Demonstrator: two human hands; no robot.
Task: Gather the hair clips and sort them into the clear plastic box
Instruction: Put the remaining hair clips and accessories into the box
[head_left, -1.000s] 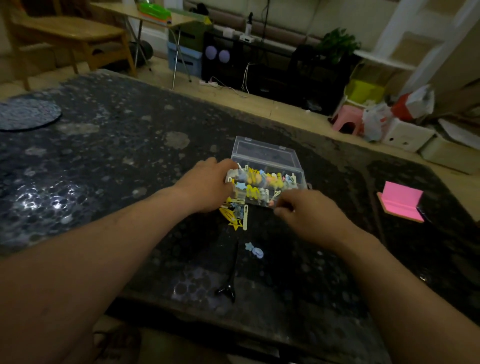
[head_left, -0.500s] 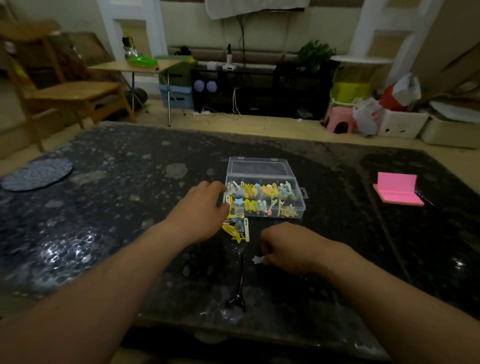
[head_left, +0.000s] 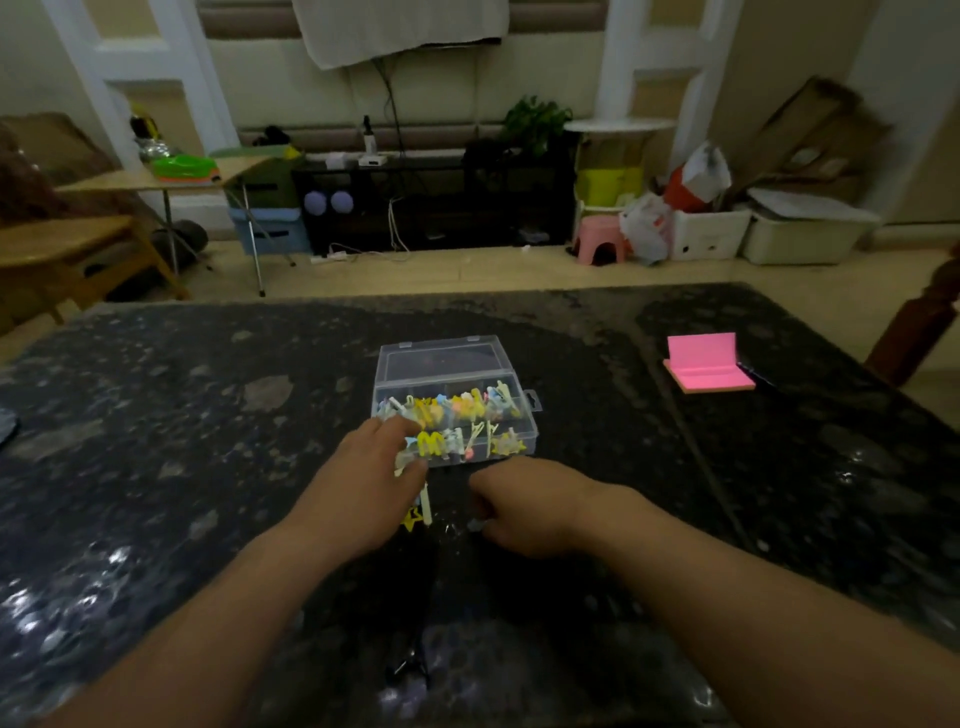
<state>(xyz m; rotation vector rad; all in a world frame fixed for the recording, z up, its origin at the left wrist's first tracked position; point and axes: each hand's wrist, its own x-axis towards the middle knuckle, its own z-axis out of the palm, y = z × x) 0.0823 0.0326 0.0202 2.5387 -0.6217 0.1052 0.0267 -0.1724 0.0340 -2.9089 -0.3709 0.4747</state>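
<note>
Left hand (head_left: 363, 488): fingers lightly bent over the near-left corner of the box (head_left: 511, 387), thumb against its front wall. It holds that corner between fingers and thumb. I cannot tell whether a clip is also caught under the fingers.

Loose clips (head_left: 420, 512): a yellow star and a pale bar lie on the tabletop (head_left: 208, 415), just inboard of the left hand and partly hidden under its thumb side.

Box: clear, lid folded back flat and away from the hands. It sits just beyond both hands, touching the left and apart from the right. Sorted clips (head_left: 457, 410), yellow, blue and orange, fill its compartments.

Dark clip (head_left: 410, 670): between the forearms, near the tabletop's near edge. It is too dim to make out detail.

Right hand (head_left: 530, 512): fingers curled inward, knuckles up, low over the tabletop, near the box's front wall. A small pale clip (head_left: 475, 525) shows at the fingertips, pinched there and mostly hidden.

Pink pad (head_left: 706, 364): well to the right, beyond the right hand.
</note>
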